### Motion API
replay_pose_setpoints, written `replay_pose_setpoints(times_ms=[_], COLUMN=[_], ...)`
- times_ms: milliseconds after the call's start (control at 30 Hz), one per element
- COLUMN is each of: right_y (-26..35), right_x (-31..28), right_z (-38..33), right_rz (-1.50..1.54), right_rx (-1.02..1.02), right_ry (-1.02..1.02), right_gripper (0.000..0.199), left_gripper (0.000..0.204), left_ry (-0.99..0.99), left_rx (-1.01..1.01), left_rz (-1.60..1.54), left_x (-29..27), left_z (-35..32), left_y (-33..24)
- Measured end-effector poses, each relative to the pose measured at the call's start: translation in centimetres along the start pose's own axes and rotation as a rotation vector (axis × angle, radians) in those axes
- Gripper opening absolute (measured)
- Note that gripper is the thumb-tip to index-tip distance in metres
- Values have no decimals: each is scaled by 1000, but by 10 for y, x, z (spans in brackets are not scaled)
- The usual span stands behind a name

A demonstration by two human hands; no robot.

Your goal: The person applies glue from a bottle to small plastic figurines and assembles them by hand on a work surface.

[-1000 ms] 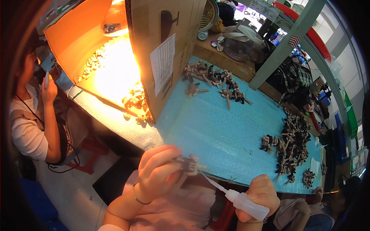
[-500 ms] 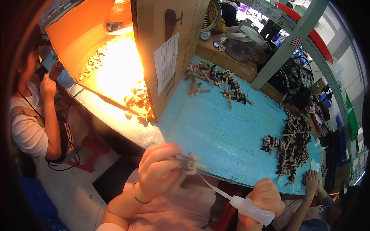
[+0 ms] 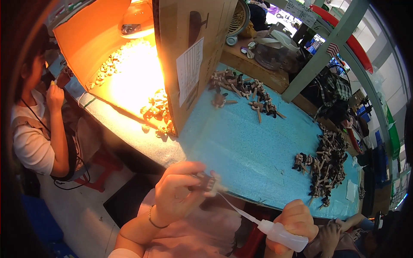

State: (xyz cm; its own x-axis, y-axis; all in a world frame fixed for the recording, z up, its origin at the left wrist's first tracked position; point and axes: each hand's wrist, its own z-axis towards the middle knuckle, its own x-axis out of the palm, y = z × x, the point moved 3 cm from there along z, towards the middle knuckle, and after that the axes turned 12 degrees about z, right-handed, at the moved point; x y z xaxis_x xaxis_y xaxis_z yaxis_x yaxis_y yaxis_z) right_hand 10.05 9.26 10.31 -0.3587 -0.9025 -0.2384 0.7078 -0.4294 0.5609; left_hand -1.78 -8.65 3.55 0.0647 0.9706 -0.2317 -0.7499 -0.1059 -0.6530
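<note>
Between the thumb and fingers of my left hand (image 3: 177, 189) is a small dark brown and beige figurine piece (image 3: 209, 184), held above the near edge of the table. My right hand (image 3: 296, 221) wraps round a translucent white squeeze bottle (image 3: 284, 236) lying tilted, its long thin nozzle pointing up and left. The nozzle's tip is at the underside of the piece; whether they touch I cannot tell. Similar brown and beige pieces lie in a big pile (image 3: 329, 163) on the right of the table and in a smaller group (image 3: 247, 88) at the back.
A blue-topped table (image 3: 241, 150) spreads ahead. A tall cardboard box wall (image 3: 195, 64) rises at left, beside a bright lamp (image 3: 137, 23) over many small parts. One person (image 3: 38, 137) sits at left; another person's hands (image 3: 330, 234) show at lower right. A grey post (image 3: 327, 49) stands behind.
The other person's hands at the right have moved from the table's edge down toward their body. My left hand has tilted the figurine piece slightly; the bottle is nearly still.
</note>
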Motion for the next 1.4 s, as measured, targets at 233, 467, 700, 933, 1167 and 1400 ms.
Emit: replay_pose_setpoints(times_ms=[233, 467, 700, 933, 1167, 1400], right_y=[-9, -9, -12, -14, -18, -18], right_x=[2, -1, 3, 7, 10, 4], right_z=[-6, -10, -7, -1, -1, -7], right_rz=[8, -19, -17, -24, -7, -41], right_rx=[-47, -36, 19, 36, 27, 34], right_ry=[-139, -81, -186, -260, -285, -267], right_gripper=[50, 52, 51, 53, 53, 54], left_gripper=[35, 29, 31, 31, 30, 30], left_ry=[-8, 118, 62, 81, 93, 96], left_rx=[-103, -146, -188, -227, -221, -206], left_rz=[-191, -225, -405, -448, -428, -412], left_x=[0, -2, -1, -3, -4, -5], left_z=[-1, -7, -7, -8, -9, -9], left_y=[0, 4, 6, 6, 6, 8])
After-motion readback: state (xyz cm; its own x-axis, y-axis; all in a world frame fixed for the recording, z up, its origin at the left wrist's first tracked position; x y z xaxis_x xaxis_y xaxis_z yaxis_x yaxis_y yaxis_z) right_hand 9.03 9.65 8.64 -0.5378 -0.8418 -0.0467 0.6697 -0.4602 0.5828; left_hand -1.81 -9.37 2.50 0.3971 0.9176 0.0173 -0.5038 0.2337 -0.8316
